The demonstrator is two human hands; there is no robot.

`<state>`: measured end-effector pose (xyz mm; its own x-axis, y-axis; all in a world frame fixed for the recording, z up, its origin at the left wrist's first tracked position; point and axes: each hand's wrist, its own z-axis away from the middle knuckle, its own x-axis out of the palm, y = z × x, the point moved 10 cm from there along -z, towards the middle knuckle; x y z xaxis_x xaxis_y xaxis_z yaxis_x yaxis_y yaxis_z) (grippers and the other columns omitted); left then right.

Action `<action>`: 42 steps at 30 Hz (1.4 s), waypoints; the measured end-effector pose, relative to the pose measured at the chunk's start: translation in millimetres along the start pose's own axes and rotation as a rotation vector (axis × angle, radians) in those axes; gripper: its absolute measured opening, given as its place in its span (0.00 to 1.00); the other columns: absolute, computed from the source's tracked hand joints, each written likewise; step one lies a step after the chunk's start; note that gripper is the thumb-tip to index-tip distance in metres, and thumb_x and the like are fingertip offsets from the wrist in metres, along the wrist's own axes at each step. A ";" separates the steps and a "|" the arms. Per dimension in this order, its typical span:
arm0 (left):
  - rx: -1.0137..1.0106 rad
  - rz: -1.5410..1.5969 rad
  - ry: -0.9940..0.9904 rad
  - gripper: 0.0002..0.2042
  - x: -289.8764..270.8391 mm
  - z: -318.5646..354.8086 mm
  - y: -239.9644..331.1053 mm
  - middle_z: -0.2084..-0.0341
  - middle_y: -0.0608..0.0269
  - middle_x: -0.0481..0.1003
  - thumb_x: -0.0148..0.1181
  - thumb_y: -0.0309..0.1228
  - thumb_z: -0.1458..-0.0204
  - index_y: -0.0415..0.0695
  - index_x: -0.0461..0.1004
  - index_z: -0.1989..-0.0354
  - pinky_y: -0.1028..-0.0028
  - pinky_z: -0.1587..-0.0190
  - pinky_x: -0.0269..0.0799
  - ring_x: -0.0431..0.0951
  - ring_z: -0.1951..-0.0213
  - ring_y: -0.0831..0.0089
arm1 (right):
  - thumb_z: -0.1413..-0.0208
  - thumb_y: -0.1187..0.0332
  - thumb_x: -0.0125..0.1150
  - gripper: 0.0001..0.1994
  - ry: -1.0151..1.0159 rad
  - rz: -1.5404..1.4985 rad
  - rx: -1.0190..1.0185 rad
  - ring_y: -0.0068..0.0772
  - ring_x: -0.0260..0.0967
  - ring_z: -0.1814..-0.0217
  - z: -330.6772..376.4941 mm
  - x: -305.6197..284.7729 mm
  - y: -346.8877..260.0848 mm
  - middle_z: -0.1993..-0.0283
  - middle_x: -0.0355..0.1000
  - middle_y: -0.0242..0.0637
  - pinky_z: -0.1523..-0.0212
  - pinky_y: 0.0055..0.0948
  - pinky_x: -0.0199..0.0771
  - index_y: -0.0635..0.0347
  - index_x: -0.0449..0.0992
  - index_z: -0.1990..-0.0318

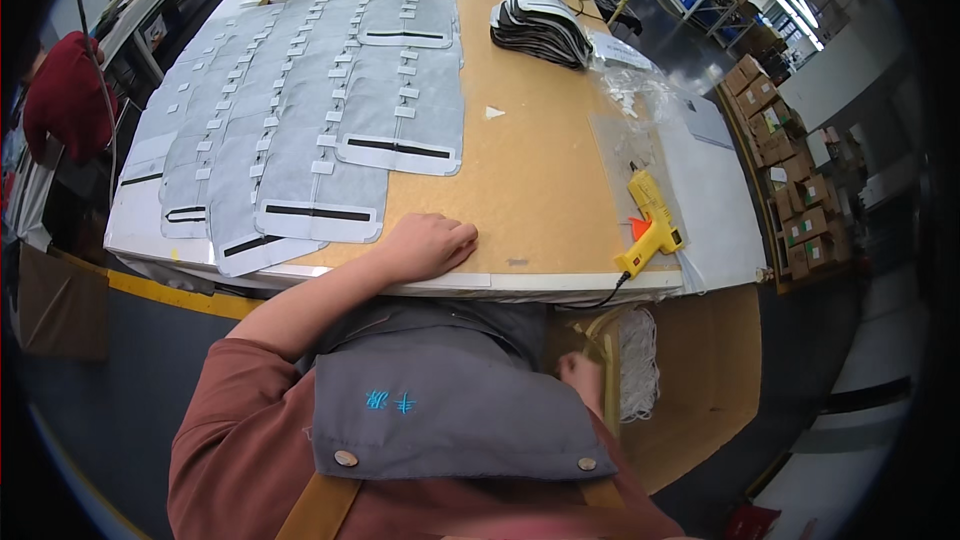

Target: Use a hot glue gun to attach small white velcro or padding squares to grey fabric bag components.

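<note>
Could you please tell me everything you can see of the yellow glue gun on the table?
The yellow glue gun looks plastic, with an orange trigger and a black cord trailing off the table's front edge. It lies on its side near the right end of the table, on a clear sheet; neither hand touches it.
</note>
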<state>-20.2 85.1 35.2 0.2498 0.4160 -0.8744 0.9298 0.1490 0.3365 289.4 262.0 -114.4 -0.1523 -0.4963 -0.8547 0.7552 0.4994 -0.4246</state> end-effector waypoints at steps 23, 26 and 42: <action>-0.042 0.078 0.134 0.07 -17.8 -9.9 -8.1 0.78 0.65 0.75 0.58 0.36 0.44 0.47 0.72 0.69 0.64 0.73 0.72 0.78 0.73 0.62 | 0.41 0.74 0.58 0.07 -0.611 -0.909 -0.976 0.30 0.72 0.76 6.8 -150.1 -372.8 0.76 0.74 0.38 0.72 0.27 0.71 0.69 0.80 0.64; -0.046 0.066 0.114 0.07 -14.2 -9.1 -9.7 0.78 0.65 0.75 0.58 0.36 0.44 0.47 0.72 0.69 0.63 0.73 0.71 0.78 0.73 0.62 | 0.42 0.71 0.60 0.08 -0.338 -0.546 -0.916 0.32 0.74 0.69 -44.4 -121.1 -365.5 0.72 0.75 0.39 0.67 0.27 0.73 0.67 0.78 0.61; -0.107 -0.035 0.225 0.06 -13.4 6.8 -21.6 0.81 0.64 0.70 0.59 0.36 0.47 0.48 0.72 0.66 0.64 0.77 0.70 0.76 0.76 0.63 | 0.40 0.53 0.56 0.34 0.239 0.101 -0.987 0.54 0.49 0.26 -210.3 -11.4 -439.7 0.29 0.54 0.52 0.32 0.53 0.49 0.56 0.54 0.30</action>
<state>-41.8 70.2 37.4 0.1406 0.5964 -0.7903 0.8997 0.2561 0.3533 -175.1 197.4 19.2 -0.3221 -0.3181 -0.8917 -0.0747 0.9475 -0.3110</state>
